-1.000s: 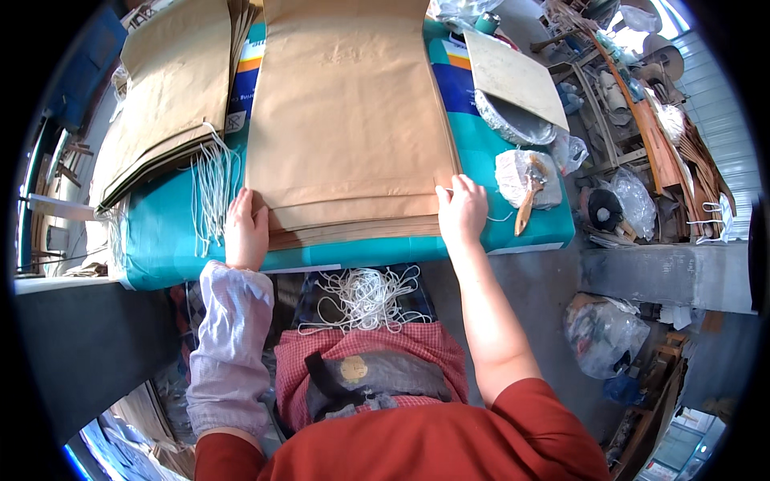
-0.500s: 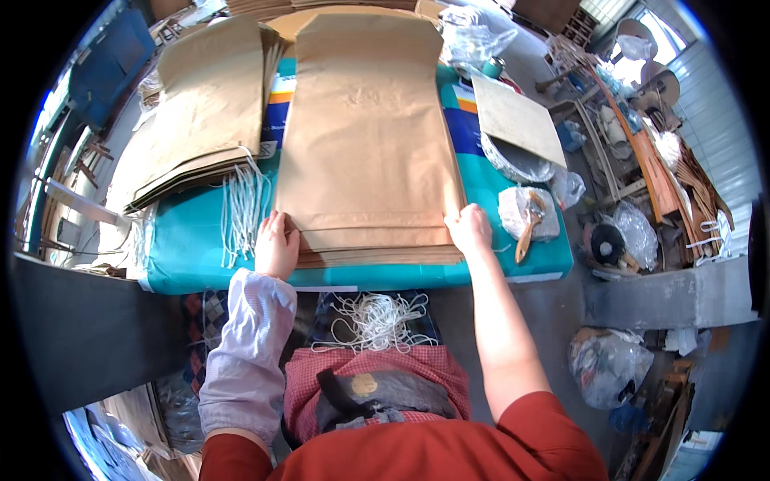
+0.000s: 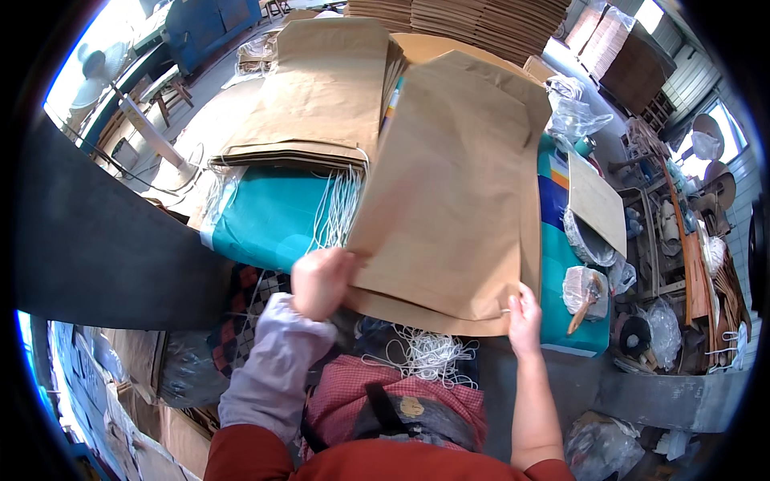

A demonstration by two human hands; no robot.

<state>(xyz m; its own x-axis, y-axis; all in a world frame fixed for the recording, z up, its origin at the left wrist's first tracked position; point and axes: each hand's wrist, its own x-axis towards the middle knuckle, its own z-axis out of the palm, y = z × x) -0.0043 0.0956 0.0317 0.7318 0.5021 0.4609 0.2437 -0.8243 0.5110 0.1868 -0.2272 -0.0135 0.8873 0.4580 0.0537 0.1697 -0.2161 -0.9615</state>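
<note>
A large brown kraft paper bag (image 3: 449, 192) is slanted over the stack of similar bags (image 3: 529, 232) in front of me, its near edge close to my body. My left hand (image 3: 323, 282) is closed on its near left corner. At the near right corner, my right hand (image 3: 523, 321) pinches the edge between thumb and fingers. Further left lies another pile of kraft bags (image 3: 321, 104), with white cords (image 3: 338, 210) hanging from its near edge. A tangle of white cord (image 3: 433, 357) rests at my lap.
The worktop has a teal cover (image 3: 265, 220). On its right side are a wooden-handled brush (image 3: 589, 301) on a plastic-wrapped block, a round basin (image 3: 589, 236) and a pale board (image 3: 595, 200) over it. Tall stacks of brown paper (image 3: 473, 32) stand behind.
The top bag has been shifted toward me and turned slantwise, off the stack's alignment. Both hands have come nearer to me with it. The view has swung to the left.
</note>
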